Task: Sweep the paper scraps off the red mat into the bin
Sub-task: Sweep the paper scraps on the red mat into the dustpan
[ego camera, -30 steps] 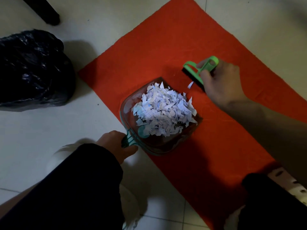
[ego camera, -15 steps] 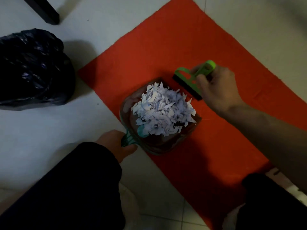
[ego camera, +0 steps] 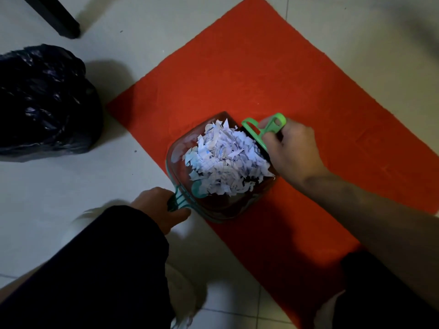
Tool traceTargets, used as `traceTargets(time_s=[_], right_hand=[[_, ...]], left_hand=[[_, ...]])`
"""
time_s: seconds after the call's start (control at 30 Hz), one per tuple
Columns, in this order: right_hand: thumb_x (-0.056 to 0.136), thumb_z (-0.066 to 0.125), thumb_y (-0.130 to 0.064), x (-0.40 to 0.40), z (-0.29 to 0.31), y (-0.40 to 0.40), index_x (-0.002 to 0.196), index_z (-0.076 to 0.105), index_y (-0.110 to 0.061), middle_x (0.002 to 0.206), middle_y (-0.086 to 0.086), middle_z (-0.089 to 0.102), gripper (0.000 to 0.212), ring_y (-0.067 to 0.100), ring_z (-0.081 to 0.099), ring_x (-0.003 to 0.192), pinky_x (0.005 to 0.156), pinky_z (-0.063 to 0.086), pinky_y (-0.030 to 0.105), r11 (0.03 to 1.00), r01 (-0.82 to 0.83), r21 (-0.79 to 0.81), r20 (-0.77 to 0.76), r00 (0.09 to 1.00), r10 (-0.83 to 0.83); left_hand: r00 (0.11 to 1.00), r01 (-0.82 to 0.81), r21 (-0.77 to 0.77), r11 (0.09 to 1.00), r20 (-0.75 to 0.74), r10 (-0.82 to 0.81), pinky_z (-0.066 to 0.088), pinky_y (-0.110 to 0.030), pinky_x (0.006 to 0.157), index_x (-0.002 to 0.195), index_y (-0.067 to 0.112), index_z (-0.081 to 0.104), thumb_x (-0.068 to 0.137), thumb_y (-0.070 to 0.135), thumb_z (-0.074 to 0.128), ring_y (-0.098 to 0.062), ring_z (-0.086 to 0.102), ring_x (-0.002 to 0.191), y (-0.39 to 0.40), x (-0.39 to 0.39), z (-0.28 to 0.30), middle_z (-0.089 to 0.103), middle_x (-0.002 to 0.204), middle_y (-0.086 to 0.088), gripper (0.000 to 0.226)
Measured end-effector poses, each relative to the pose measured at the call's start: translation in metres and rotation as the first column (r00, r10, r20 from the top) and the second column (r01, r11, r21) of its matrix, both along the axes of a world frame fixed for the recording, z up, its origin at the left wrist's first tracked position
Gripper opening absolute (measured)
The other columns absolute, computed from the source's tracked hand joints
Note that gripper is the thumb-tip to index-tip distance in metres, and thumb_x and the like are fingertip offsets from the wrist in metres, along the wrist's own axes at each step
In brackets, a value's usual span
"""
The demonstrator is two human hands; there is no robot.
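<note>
At far left a crumpled black plastic bin bag (ego camera: pixel 45 100) sits on the pale tiled floor (ego camera: pixel 59 181), well apart from the red felt mat (ego camera: pixel 261 74). The left hand (ego camera: pixel 159 207) grips the teal handle of a clear plastic dustpan (ego camera: pixel 180 162) straddling the mat's left edge, heaped with small torn white paper scraps (ego camera: pixel 228 162). The right hand (ego camera: pixel 292 150) curls around a green-handled brush (ego camera: pixel 263 129) pressed against the dustpan's open mouth; bare red mat stretches beyond it.
</note>
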State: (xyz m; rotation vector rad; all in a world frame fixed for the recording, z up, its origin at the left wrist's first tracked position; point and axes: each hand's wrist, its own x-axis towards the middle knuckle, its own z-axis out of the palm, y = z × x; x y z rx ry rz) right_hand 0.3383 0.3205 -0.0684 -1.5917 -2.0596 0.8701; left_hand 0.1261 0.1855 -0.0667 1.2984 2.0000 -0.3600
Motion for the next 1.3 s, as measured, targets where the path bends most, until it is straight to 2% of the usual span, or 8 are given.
traceTargets(time_s=[0.2,0.47,0.57,0.63,0.77,0.9,1.0,1.3], right_hand=[[0.091,0.048,-0.015,0.020,0.007,0.014,0.101,0.068,-0.014,0.065,0.007,0.060,0.022,0.010,0.040,0.042,0.039,0.023,0.013,0.998,0.031,0.059,0.032,0.999,-0.033],[0.088,0.045,-0.022,0.004,-0.006,0.002,0.100,0.067,-0.009,0.065,0.007,0.059,0.028,0.020,0.043,0.051,0.054,0.034,0.027,0.998,-0.004,0.065,0.066,0.998,0.000],[0.091,0.049,-0.015,-0.010,-0.001,-0.013,0.097,0.066,-0.008,0.058,-0.003,0.051,0.020,0.012,0.038,0.045,0.050,0.033,0.025,0.997,-0.076,0.014,0.011,0.997,0.076],[0.091,0.051,-0.009,-0.015,0.004,-0.020,0.097,0.066,-0.009,0.054,-0.010,0.045,0.016,0.003,0.034,0.042,0.043,0.026,0.013,0.992,-0.126,-0.024,-0.014,0.992,0.126],[0.090,0.052,-0.010,-0.012,0.017,-0.017,0.094,0.067,-0.017,0.062,0.002,0.060,0.017,0.010,0.041,0.040,0.040,0.028,0.011,0.994,-0.106,-0.029,-0.117,0.988,0.102],[0.088,0.047,-0.017,0.004,0.018,0.000,0.095,0.067,-0.016,0.065,0.003,0.060,0.021,0.008,0.041,0.043,0.041,0.026,0.010,1.000,-0.004,0.024,-0.077,0.997,0.006],[0.091,0.048,-0.012,0.011,0.011,0.011,0.099,0.066,-0.014,0.062,0.002,0.056,0.020,0.011,0.042,0.044,0.039,0.024,0.013,1.000,0.021,0.015,-0.024,0.999,-0.021],[0.090,0.047,-0.022,-0.012,-0.004,0.001,0.099,0.068,-0.008,0.067,0.007,0.058,0.027,0.020,0.045,0.056,0.055,0.040,0.035,0.998,-0.053,0.036,0.033,0.998,0.052]], left_hand=[[1.000,-0.022,0.012,1.000,-0.002,0.022,0.031,-0.026,0.052,0.058,0.021,0.042,0.088,0.042,0.062,-0.016,0.044,0.059,-0.003,0.001,0.000,0.043,0.059,0.003,0.042],[1.000,-0.011,-0.063,0.998,-0.014,0.010,0.030,-0.012,0.052,0.081,0.019,0.055,0.092,0.045,0.057,-0.006,0.045,0.060,-0.004,-0.005,0.002,0.048,0.067,0.006,0.029],[1.000,-0.006,-0.087,0.996,-0.018,0.005,0.030,-0.012,0.052,0.072,0.021,0.050,0.092,0.044,0.057,-0.009,0.046,0.063,-0.003,-0.004,0.002,0.047,0.066,0.006,0.032],[1.000,-0.018,-0.091,0.996,-0.009,0.017,0.030,-0.014,0.052,0.068,0.022,0.047,0.091,0.043,0.059,-0.012,0.047,0.065,-0.003,-0.005,0.002,0.047,0.064,0.005,0.034],[1.000,-0.030,-0.075,0.997,-0.010,0.030,0.035,-0.027,0.057,0.066,0.021,0.047,0.090,0.042,0.060,-0.018,0.049,0.071,-0.005,-0.005,0.002,0.045,0.064,0.004,0.034],[0.999,-0.031,-0.047,0.998,0.003,0.032,0.033,-0.025,0.059,0.069,0.022,0.049,0.090,0.039,0.060,-0.015,0.048,0.068,-0.005,-0.004,0.004,0.045,0.064,0.006,0.030],[0.999,-0.038,-0.053,0.998,0.011,0.038,0.031,-0.023,0.052,0.061,0.026,0.042,0.090,0.037,0.061,-0.012,0.044,0.061,-0.007,-0.006,0.006,0.043,0.062,0.007,0.037],[0.998,-0.046,-0.077,0.996,-0.037,0.044,0.034,-0.023,0.067,0.072,0.021,0.049,0.090,0.041,0.060,-0.018,0.050,0.075,-0.010,-0.010,0.002,0.050,0.072,0.000,0.029]])
